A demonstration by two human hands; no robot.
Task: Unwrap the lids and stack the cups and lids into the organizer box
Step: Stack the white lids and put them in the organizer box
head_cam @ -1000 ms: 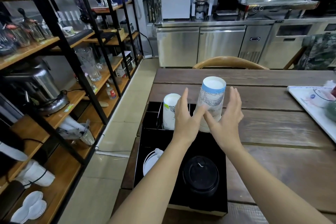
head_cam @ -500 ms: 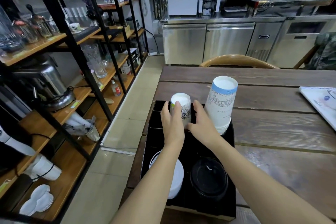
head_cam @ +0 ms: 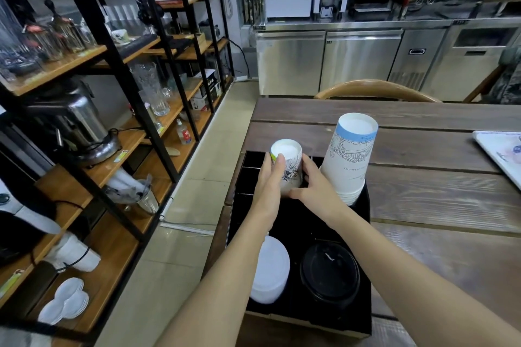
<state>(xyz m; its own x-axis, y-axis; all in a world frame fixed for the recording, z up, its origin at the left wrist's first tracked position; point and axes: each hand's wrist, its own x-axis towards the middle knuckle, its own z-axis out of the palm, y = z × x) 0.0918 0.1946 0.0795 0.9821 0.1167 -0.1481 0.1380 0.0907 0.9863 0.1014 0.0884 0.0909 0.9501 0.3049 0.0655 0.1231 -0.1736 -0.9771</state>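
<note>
A black organizer box (head_cam: 363,318) sits at the left end of the wooden table. In its back left slot stands a small upside-down stack of paper cups (head_cam: 287,162). My left hand (head_cam: 269,189) and my right hand (head_cam: 314,187) clasp this stack from either side. To the right, a taller upside-down stack of blue-banded cups (head_cam: 351,155) stands in the back right slot, tilted slightly. Near me the box holds a stack of white lids (head_cam: 272,273) on the left and a stack of black lids (head_cam: 329,275) on the right.
A white tray (head_cam: 501,153) lies at the table's right edge. A wooden chair back (head_cam: 375,89) stands behind the table. Black-framed wooden shelves (head_cam: 112,132) with glassware and appliances line the left, across a tiled aisle. Steel counters stand at the back.
Both hands left the tall blue-banded cup stack, which now stands in the box, and moved left onto the small cup stack. The view shifted left a little.
</note>
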